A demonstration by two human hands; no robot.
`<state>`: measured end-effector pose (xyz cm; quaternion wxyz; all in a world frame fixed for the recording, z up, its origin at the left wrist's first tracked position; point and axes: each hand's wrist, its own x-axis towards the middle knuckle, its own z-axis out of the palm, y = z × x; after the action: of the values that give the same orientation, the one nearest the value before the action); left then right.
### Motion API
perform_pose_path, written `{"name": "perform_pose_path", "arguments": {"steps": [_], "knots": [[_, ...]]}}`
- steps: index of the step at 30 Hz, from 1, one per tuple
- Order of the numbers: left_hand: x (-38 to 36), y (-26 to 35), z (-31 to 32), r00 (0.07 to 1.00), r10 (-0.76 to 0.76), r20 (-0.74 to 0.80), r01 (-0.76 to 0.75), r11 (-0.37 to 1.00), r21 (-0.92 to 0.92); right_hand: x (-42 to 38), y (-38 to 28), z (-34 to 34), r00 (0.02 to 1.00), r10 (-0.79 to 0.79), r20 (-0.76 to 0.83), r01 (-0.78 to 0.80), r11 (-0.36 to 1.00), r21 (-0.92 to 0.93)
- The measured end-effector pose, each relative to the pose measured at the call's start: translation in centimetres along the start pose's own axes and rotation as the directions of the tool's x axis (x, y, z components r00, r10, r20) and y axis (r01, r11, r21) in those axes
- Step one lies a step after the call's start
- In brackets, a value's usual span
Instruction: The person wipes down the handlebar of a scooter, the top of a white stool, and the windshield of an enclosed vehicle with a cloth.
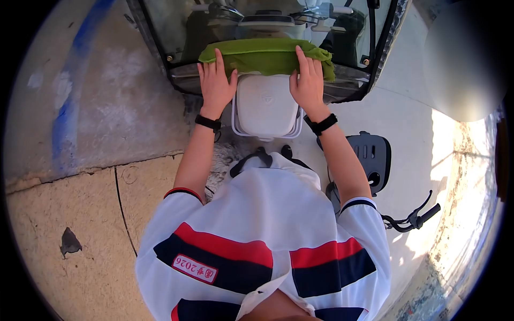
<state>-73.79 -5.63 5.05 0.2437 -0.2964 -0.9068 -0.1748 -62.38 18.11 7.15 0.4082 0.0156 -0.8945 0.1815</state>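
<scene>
A green cloth [259, 56], folded into a long strip, lies across the clear windshield [214, 32] of a scooter, just above its white front box [267, 104]. My left hand [216, 83] rests on the cloth's left part, fingers apart and stretched forward. On the right part lies my right hand [309, 80], its fingers also extended over the fabric. Both palms face down, and neither hand is wrapped round the cloth. Each wrist has a black band.
Behind the windshield are the scooter's handlebars and display [266, 20]. To the right stands another vehicle with a dark grey panel [370, 160] and a black handlebar grip [428, 214]. The concrete ground [69, 203] has a blue painted line at the left.
</scene>
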Motion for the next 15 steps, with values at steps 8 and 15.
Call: {"name": "perform_pose_path", "arguments": {"steps": [8,15], "knots": [[-1.4,-4.0,-1.6,0.998,-0.043,-0.046,0.042,0.999,-0.028,2.4,-2.1,2.4,0.999,0.035,-0.036,-0.029,0.988,0.154],[1.3,0.3,-0.6,0.994,-0.111,0.005,0.106,0.942,-0.318,2.9,0.3,0.4,0.976,0.089,-0.197,-0.09,0.996,0.005]]}}
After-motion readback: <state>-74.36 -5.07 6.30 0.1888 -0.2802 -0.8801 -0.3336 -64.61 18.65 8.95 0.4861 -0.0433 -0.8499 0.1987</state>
